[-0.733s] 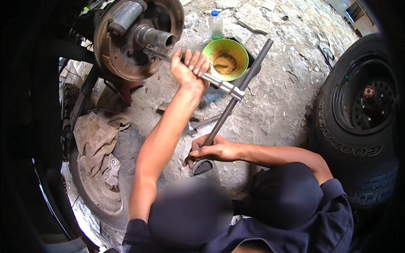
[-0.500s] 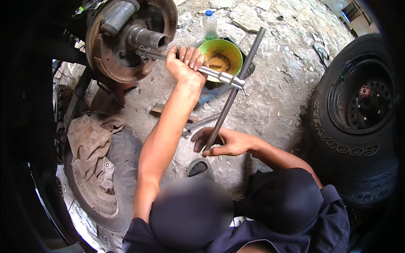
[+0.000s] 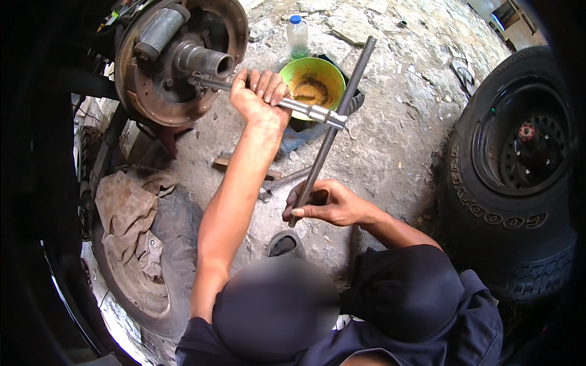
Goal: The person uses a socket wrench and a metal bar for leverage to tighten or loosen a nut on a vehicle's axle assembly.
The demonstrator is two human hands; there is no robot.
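Cracked, dusty concrete ground fills the frame. At the right edge a big black tyre on its rim lies flat; at lower left a worn tyre carries a brown rag. At upper left sits the rusty brake hub. My T-shaped wrench runs from the hub toward centre frame: my left hand is closed around its socket shaft near the hub, my right hand grips the lower end of the long cross bar. Behind it, top centre, stand a green bowl and a small plastic bottle.
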